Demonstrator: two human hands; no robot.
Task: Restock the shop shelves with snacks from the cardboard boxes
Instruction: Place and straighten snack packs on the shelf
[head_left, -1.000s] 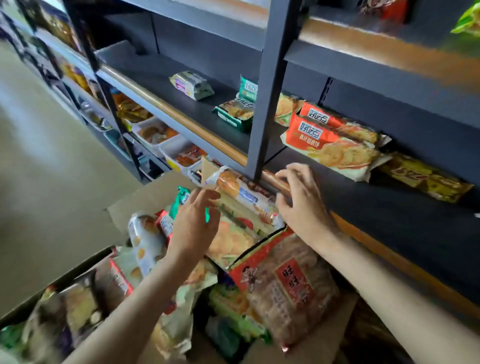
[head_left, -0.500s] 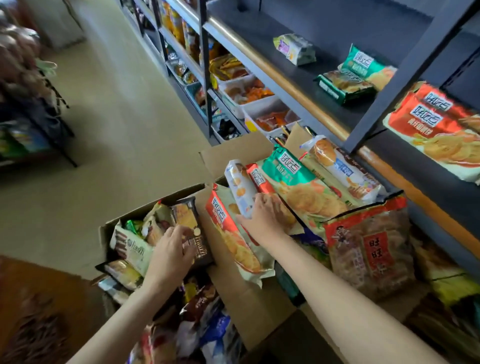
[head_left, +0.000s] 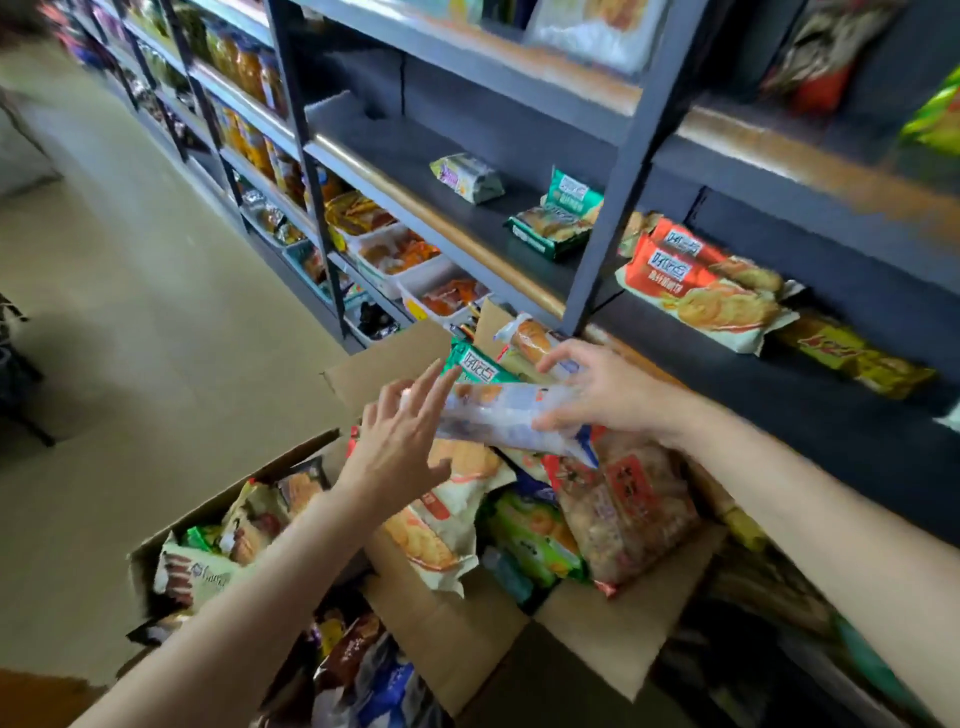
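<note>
Two open cardboard boxes (head_left: 457, 644) sit on the floor against a dark metal shelving unit (head_left: 618, 171), both heaped with snack packets. On top of the nearer pile lie an orange biscuit bag (head_left: 441, 525), a green packet (head_left: 535, 540) and a clear bag with a red label (head_left: 628, 509). An upright post of the shelving stands just behind the hands, between them and the shelf board (head_left: 467, 228). That board carries a pale wrapped pack (head_left: 467, 176), a green biscuit packet (head_left: 561, 218) and, right of the post, stacked orange biscuit bags (head_left: 706, 286) beside a yellow packet (head_left: 857, 358). White tubs of orange snacks (head_left: 410, 260) fill the lower shelf further left.

The orange and green bags bear large Chinese characters in white panels; the red label also carries Chinese writing, too blurred to read with confidence.

A long pale blue-and-white packet (head_left: 498, 410) is held level above the boxes, in front of the shelf edge. The right hand (head_left: 602, 389) grips its right end, fingers curled over the top and thumb beneath. The left hand (head_left: 400, 441) has its fingers spread and straight, the tips at the packet's left end, seemingly touching it, though motion blur hides the contact.
</note>
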